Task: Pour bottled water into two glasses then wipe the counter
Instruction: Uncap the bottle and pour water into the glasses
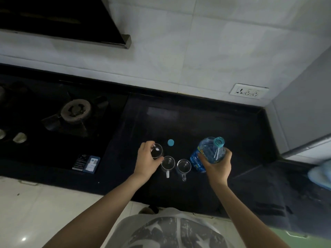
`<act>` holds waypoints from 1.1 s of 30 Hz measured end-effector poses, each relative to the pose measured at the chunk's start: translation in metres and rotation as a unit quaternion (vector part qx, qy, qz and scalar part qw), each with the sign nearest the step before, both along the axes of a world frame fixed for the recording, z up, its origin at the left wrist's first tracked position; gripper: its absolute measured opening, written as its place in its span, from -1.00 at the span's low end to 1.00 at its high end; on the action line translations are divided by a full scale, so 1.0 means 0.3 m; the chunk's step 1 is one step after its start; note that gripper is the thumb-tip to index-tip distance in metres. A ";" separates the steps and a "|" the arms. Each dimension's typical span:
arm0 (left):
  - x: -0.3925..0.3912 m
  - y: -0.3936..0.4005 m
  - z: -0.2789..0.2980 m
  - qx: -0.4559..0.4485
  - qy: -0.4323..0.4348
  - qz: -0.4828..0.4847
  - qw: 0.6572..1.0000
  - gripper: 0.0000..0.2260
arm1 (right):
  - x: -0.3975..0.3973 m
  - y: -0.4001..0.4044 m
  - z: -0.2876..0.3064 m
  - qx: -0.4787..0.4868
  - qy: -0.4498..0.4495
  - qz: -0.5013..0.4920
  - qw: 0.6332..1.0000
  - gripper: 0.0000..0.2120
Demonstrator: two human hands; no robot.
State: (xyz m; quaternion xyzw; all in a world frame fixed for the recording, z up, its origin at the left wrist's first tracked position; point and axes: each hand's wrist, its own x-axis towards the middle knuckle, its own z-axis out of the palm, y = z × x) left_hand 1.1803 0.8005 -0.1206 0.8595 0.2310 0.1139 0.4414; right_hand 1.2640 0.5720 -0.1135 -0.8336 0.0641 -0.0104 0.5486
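My right hand (pixel 217 164) grips a clear blue-tinted water bottle (pixel 208 153) with a blue label; its neck is uncapped and it tilts slightly above the dark counter (pixel 206 122). The blue cap (pixel 170 142) lies on the counter behind the glasses. My left hand (pixel 147 161) holds a small glass (pixel 156 150) at the left end of the row. Beside it stand two clear glass mugs with handles toward me, one in the middle (pixel 168 163) and one on the right (pixel 184 166), next to the bottle.
A gas hob with a burner (pixel 76 110) fills the counter's left side, with a label (pixel 86 163) at its corner. A wall socket (pixel 249 91) sits at the back right. A light blue cloth (pixel 320 173) lies at the right edge.
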 end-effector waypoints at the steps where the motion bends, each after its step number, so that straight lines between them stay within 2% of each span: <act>1: 0.016 -0.012 0.014 0.000 -0.009 -0.019 1.000 -0.56 | 0.003 -0.006 0.006 -0.001 0.002 0.002 1.000 -0.29; 8: 0.150 -0.094 0.141 -0.015 -0.036 -0.113 0.993 -0.45 | 0.034 -0.057 0.078 0.011 -0.007 -0.015 1.000 -0.30; 17: 0.292 -0.174 0.405 -0.015 -0.067 -0.235 0.970 -0.50 | 0.148 -0.113 0.298 -0.087 -0.144 0.035 0.985 -0.23; 22: 0.334 -0.192 0.547 -0.004 -0.095 -0.281 0.955 -0.51 | 0.225 -0.149 0.437 -0.165 -0.243 0.087 0.952 -0.20; 27: 0.350 -0.203 0.653 0.006 -0.106 -0.293 0.950 -0.49 | 0.295 -0.168 0.572 -0.251 -0.344 0.118 0.897 -0.24; 33: 0.350 -0.205 0.708 0.002 -0.122 -0.293 0.948 -0.49 | 0.368 -0.188 0.695 -0.294 -0.445 0.143 0.834 -0.34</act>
